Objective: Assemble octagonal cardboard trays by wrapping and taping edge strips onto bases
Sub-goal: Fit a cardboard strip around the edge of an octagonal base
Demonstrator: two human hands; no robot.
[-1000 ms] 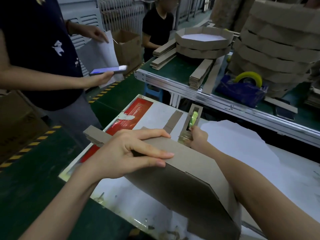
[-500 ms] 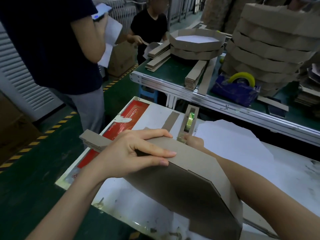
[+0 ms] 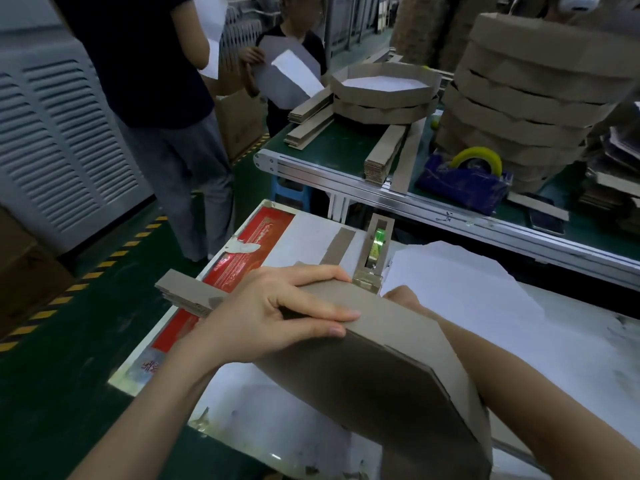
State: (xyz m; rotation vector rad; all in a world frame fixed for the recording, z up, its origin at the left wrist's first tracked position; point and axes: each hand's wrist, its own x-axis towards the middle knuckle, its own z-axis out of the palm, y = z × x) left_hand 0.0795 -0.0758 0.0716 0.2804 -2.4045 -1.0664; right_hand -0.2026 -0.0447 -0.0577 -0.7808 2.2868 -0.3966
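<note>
Head view showed the left hand point(image 3: 277, 317) gripping the edge strip point(image 3: 408, 327) onto the tilted octagonal tray point(image 3: 363, 393) over the surface point(image 3: 588, 358), the right hand point(image 3: 401, 296) beside the tape dispenser point(image 3: 375, 251) with fingers hidden and state unclear; tearing tape seemed next.

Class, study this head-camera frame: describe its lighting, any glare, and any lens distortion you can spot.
In the head view the light is dim and the underside of the cardboard tray lies in shadow; glare streaks the aluminium rail; the wide-angle lens curves the louvred cabinet at the left edge.
</note>
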